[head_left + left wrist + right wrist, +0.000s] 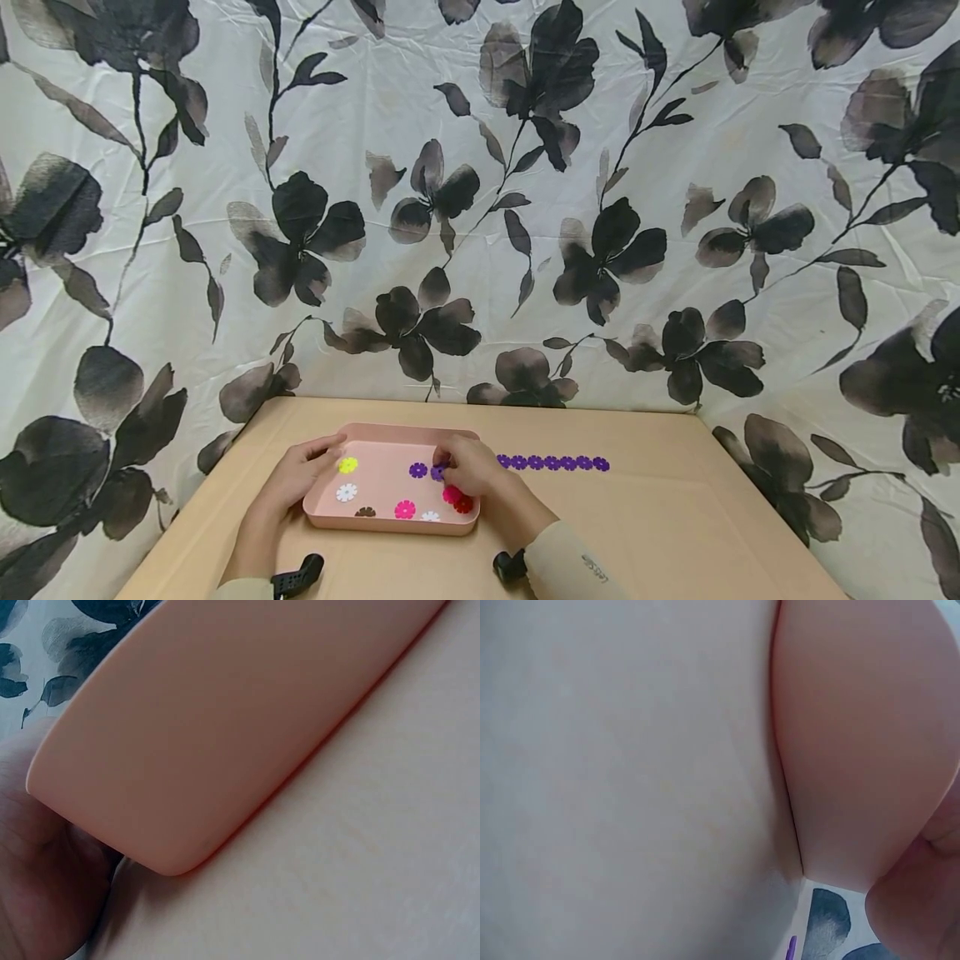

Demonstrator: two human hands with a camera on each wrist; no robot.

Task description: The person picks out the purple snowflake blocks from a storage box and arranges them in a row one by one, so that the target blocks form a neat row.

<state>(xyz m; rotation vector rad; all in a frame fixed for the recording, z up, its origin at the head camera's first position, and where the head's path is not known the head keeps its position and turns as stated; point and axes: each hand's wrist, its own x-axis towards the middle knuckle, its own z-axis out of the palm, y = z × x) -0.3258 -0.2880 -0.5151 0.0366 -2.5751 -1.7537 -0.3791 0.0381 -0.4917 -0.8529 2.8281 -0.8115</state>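
Observation:
A shallow pink tray [390, 523] lies on the table, with small flower-shaped pieces scattered in it. My left hand [296, 475] holds the tray by its left end, fingers over the rim; the left wrist view shows the palm against the tray's side wall [225, 735]. Over the tray's right part, my right hand [472, 468] pinches at a purple flower piece [437, 473], its fingertips partly covering it. Just left of that is another purple flower [417, 471]. Pink-red flowers [452, 494] and a red one [464, 505] lie beneath this hand.
A row of several purple flowers [551, 462] runs rightward on the table [675, 517] beyond the right hand. Inside the tray are also a yellow flower [348, 465], a white flower [347, 492], a brown one [365, 512] and a pink one [405, 509]. Floral cloth [525, 275] hangs behind.

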